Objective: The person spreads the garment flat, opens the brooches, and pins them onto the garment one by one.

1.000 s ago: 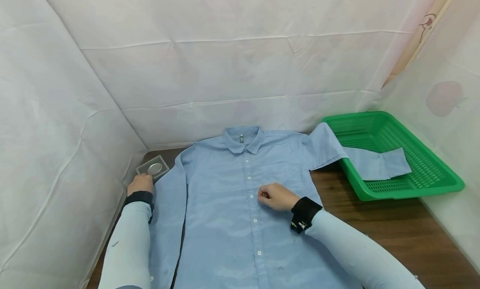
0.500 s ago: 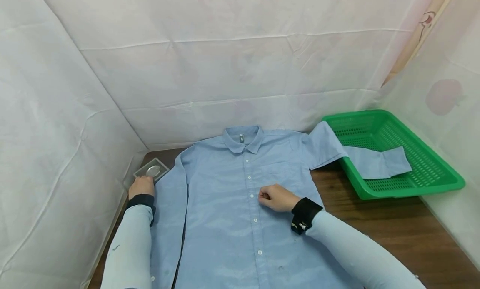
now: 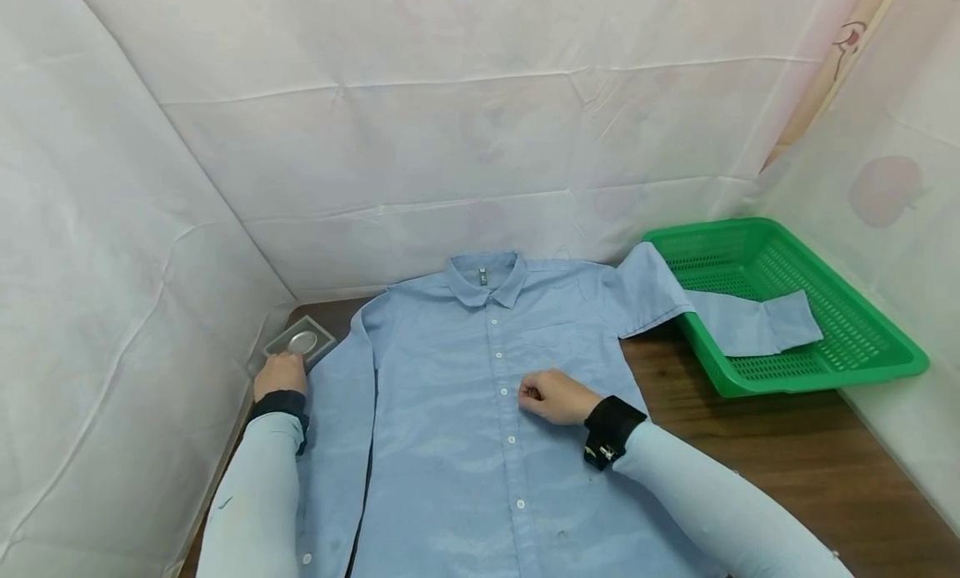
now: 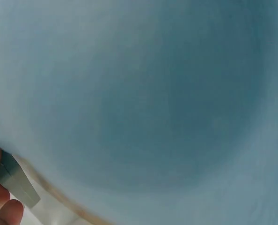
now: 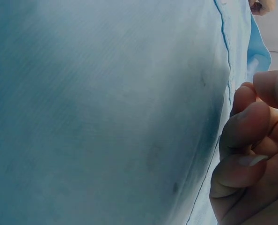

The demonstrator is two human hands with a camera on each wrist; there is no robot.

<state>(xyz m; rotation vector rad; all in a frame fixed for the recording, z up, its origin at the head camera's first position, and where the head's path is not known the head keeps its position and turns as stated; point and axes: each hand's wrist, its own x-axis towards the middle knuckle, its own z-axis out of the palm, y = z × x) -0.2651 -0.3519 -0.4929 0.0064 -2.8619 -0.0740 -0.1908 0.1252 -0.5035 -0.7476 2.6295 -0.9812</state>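
Note:
A light blue button-up shirt [image 3: 435,394] lies spread face up, collar at the far side. At its left edge, my left hand [image 3: 280,374] grips the near end of a small grey rectangular object with a round silver disc [image 3: 303,342]. The left wrist view shows a grey side of this object [image 4: 18,182] against the fingers [image 4: 10,213]. My right hand [image 3: 557,396] rests on the shirt front beside the button row, fingers loosely curled around nothing. Those curled fingers [image 5: 239,171] also appear close over the fabric in the right wrist view.
A green plastic basket [image 3: 881,369] stands at the right, with one shirt sleeve [image 3: 757,324] draped over its rim into it. Brown wooden tabletop [image 3: 735,444] shows below the basket. White sheeting [image 3: 465,128] walls off the back and both sides.
My left hand has shifted the grey object slightly to the left, turning it a little. My right hand and the shirt stay as they were.

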